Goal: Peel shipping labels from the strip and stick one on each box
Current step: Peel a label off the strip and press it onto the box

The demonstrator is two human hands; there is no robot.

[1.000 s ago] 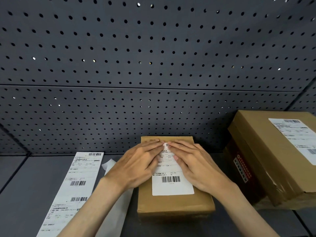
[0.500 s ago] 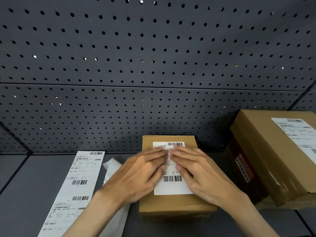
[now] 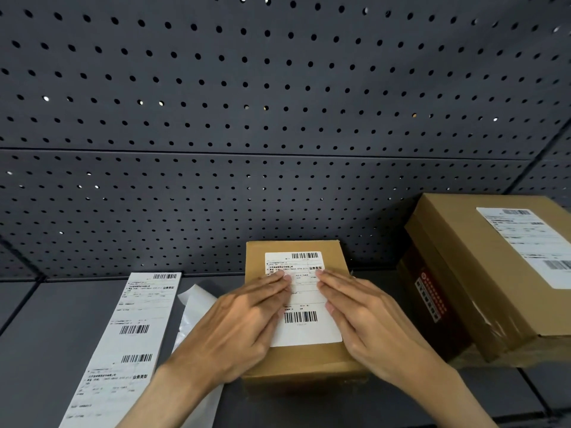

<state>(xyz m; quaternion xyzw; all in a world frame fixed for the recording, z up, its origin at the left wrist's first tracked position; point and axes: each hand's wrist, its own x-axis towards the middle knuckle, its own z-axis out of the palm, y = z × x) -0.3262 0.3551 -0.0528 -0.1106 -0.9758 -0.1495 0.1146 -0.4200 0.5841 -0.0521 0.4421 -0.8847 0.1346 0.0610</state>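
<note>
A small brown box [image 3: 309, 359] stands in the middle of the dark shelf, with a white shipping label [image 3: 304, 304] lying flat on its top. My left hand [image 3: 244, 322] presses the label's left side with straight fingers. My right hand [image 3: 367, 322] lies flat on the label's right edge and the box top. A gap between the two hands shows the label's text and both barcodes. The label strip [image 3: 129, 341] stretches along the shelf to the left, with printed labels still on it.
A glossy piece of empty backing paper [image 3: 194, 316] lies between the strip and the small box. A larger brown box [image 3: 482, 273] with a label on its top sits at the right. A dark pegboard wall [image 3: 278, 118] closes the back of the shelf.
Both hands have slid back toward me and apart across the label, uncovering its top barcode and middle. The box and strip stay where they were.
</note>
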